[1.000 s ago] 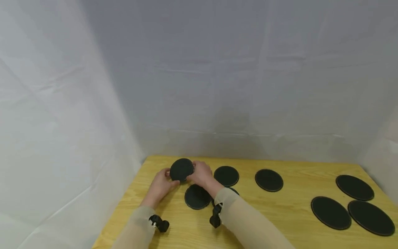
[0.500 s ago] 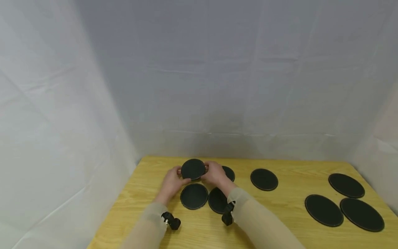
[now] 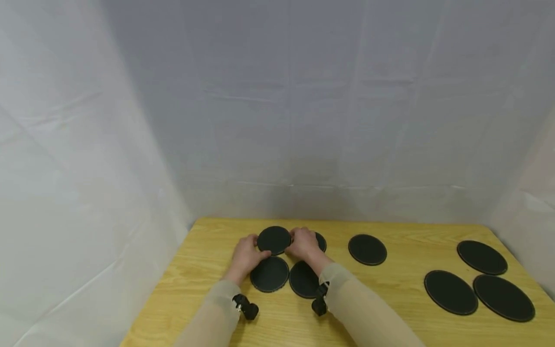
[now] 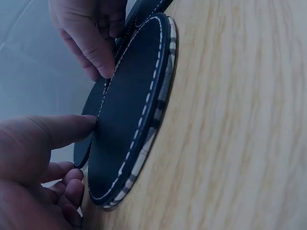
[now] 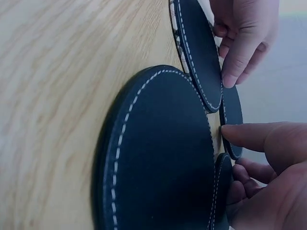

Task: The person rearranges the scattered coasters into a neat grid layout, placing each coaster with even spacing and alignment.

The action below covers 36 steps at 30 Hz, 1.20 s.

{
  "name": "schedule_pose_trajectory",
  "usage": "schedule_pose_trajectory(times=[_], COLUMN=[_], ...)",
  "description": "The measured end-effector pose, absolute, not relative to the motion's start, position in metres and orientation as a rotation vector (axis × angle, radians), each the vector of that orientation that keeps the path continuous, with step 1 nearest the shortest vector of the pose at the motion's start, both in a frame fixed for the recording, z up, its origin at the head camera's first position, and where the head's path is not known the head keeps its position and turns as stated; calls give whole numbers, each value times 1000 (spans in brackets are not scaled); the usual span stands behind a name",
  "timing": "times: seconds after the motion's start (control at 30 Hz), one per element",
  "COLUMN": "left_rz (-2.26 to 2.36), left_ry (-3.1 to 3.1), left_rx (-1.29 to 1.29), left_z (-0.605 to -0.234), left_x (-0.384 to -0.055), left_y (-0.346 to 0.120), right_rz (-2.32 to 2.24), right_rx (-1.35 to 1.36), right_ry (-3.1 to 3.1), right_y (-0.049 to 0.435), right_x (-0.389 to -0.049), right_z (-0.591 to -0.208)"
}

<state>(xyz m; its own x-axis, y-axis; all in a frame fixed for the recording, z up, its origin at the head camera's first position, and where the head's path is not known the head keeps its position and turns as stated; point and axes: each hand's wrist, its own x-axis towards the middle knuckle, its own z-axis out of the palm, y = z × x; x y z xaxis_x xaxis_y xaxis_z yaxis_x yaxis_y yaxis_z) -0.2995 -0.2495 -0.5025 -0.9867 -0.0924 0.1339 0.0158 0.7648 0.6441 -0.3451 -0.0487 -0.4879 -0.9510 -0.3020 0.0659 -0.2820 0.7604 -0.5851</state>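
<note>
Both hands pinch a round black coaster [image 3: 274, 240] by its opposite sides, low over the wooden table. My left hand [image 3: 245, 255] has it at the left edge, thumb toward the near side. On the right edge is my right hand [image 3: 303, 245], partly covering another black coaster [image 3: 321, 242] behind it. Close in front lie a left coaster [image 3: 270, 274] and a right coaster [image 3: 303, 279], side by side. White stitching runs round the front-left coaster [image 4: 129, 105] in the left wrist view, and its side has a plaid pattern.
One more black coaster [image 3: 367, 249] lies farther right on the wooden table [image 3: 390, 299]. Three larger-looking black discs, including the nearest disc [image 3: 451, 292], lie toward the right end. White sheeting [image 3: 286, 120] hangs behind the table and at both sides.
Both hands have carried the coaster rightward and lowered it toward the table, behind the front-left coaster. The view has shifted slightly. The other coasters stay put on the table.
</note>
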Motion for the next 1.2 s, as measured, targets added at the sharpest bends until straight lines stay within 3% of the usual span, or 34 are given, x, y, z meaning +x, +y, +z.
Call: schedule_pose_trajectory(times=[0.8,1.2], left_rz=[-993,-934], left_ry=[-2828,-2750], left_rx=[6,0], left_z=[-506,-496], left_x=[-300,-308], left_y=[-255,-231], right_rz=[-952,-1108], right_rx=[-605,-671], right_ry=[2854,2885], right_y=[-41,-11], right_x=[-349,-357], right_z=[-494,-491])
